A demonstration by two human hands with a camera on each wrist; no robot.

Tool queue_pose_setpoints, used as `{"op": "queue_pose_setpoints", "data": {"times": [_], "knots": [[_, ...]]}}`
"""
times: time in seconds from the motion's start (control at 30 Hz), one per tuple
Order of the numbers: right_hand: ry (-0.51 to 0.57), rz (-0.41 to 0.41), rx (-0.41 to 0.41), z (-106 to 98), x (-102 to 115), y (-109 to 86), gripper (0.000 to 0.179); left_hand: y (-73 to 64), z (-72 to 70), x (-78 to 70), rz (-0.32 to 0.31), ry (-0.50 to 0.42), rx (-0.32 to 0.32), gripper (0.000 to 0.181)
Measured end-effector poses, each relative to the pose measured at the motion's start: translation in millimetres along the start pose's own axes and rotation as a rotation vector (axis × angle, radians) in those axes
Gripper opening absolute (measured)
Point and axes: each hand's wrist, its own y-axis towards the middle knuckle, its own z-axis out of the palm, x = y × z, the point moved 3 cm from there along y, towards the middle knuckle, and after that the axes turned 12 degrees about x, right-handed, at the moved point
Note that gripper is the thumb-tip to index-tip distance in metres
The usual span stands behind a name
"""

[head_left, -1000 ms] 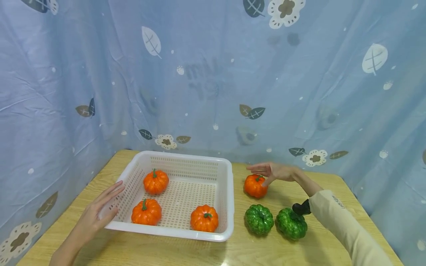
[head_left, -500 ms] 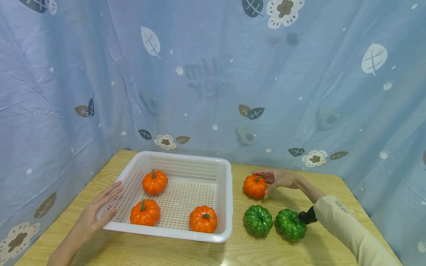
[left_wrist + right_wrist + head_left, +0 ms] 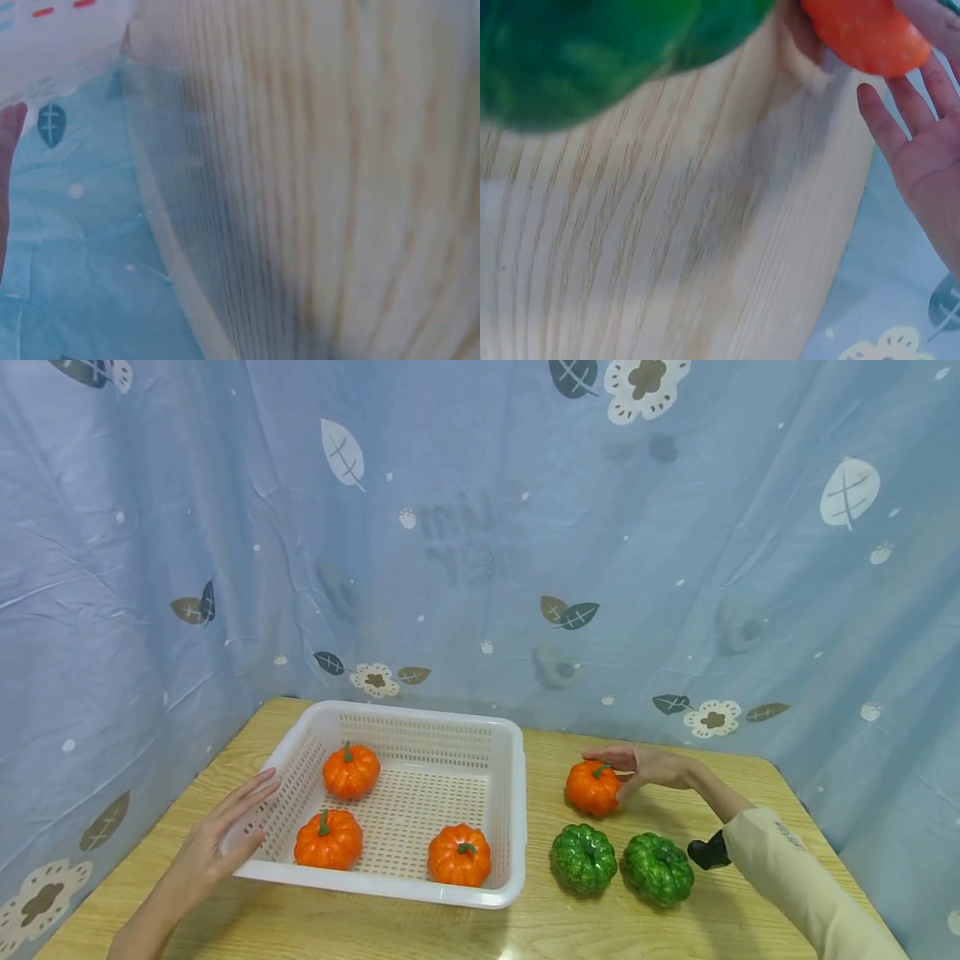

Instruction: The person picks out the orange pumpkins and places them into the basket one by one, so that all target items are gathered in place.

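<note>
My right hand (image 3: 651,768) holds a small orange pumpkin (image 3: 591,788) on the table right of the white basket, with thumb and fingers around it. In the right wrist view, the fingers curve about this pumpkin (image 3: 870,36). Two green pumpkins, one nearer the basket (image 3: 583,858) and one farther right (image 3: 657,868), sit in front of that hand. My left hand (image 3: 206,852) is at the left side of the white basket (image 3: 375,883), fingers extended along its rim. Inside are three orange pumpkins, at the back left (image 3: 351,772), front left (image 3: 328,841) and front right (image 3: 459,857).
The wooden table (image 3: 360,927) carries everything. A blue patterned curtain (image 3: 480,568) hangs close behind it and along both sides. A black object (image 3: 708,852) shows below the right sleeve (image 3: 787,877).
My right hand has come down from above the loose orange pumpkin, closed around it, and shifted right with it. The left hand and basket have stayed put.
</note>
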Motion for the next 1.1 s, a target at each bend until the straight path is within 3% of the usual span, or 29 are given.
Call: {"op": "queue_pose_setpoints", "data": {"times": [0.2,0.5,0.8,1.1], "knots": [[0.031,0.010,0.018,-1.8,-3.8,-12.8,0.081,-0.7,-0.3,0.8,-0.002,-0.002,-0.001,0.052],[0.074,-0.078,0.057,5.0,-14.2,-15.1,0.078,0.1,-0.3,0.2,0.033,0.004,-0.003,0.053],[0.141,-0.164,0.030,17.9,-23.6,-9.0,0.087,1.4,0.6,-0.1,0.025,0.005,0.004,0.053],[0.030,-0.143,-0.089,18.9,-26.5,-3.3,0.080,1.3,-0.6,-0.2,0.025,0.006,-0.001,0.052]]}}
